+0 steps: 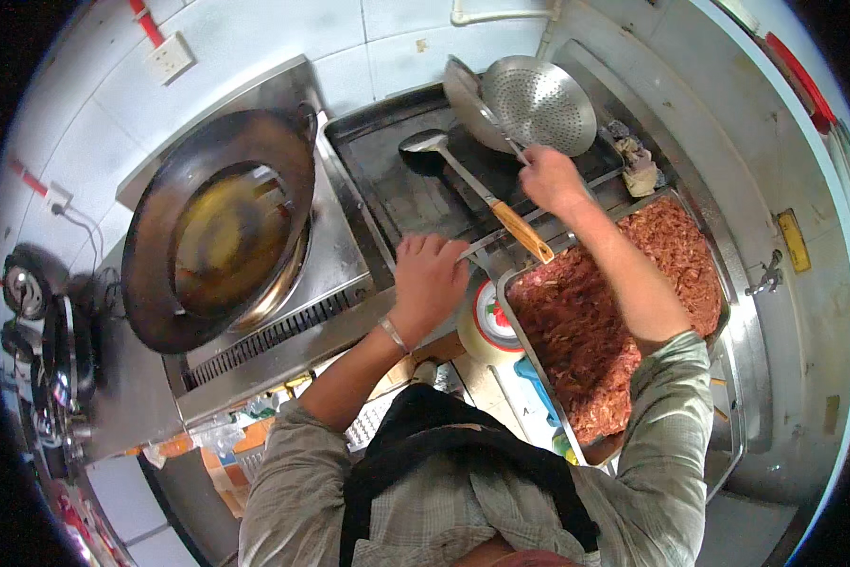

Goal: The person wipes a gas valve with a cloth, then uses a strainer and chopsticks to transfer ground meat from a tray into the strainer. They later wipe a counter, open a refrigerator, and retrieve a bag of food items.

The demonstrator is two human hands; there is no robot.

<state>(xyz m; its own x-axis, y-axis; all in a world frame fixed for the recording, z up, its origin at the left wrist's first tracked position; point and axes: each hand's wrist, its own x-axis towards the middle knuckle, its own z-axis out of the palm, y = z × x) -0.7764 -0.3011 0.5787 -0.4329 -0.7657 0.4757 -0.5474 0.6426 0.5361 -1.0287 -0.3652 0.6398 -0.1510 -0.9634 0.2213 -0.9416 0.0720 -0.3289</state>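
Observation:
My right hand [554, 178] is closed round the handle of a metal strainer or skimmer [465, 106], held above a dark rectangular tray [396, 191]. Behind it a perforated metal colander [538, 103] rests at the tray's far right. My left hand [431, 280] is over the tray's near edge, with a thin metal bar or handle by its fingers; whether it grips this I cannot tell. Between my hands lies a ladle with a wooden handle [517, 223]. A large wok [148, 248] with yellowish oil [233, 244] stands on the stove to the left.
A deep metal tray of minced meat [567, 319] lies under my right forearm. A crumpled cloth [638, 166] sits beyond it. Below the counter edge is a round container with a red-rimmed lid [494, 315]. Black pans [70, 354] stand at the far left; a tap [767, 275] is on the right wall.

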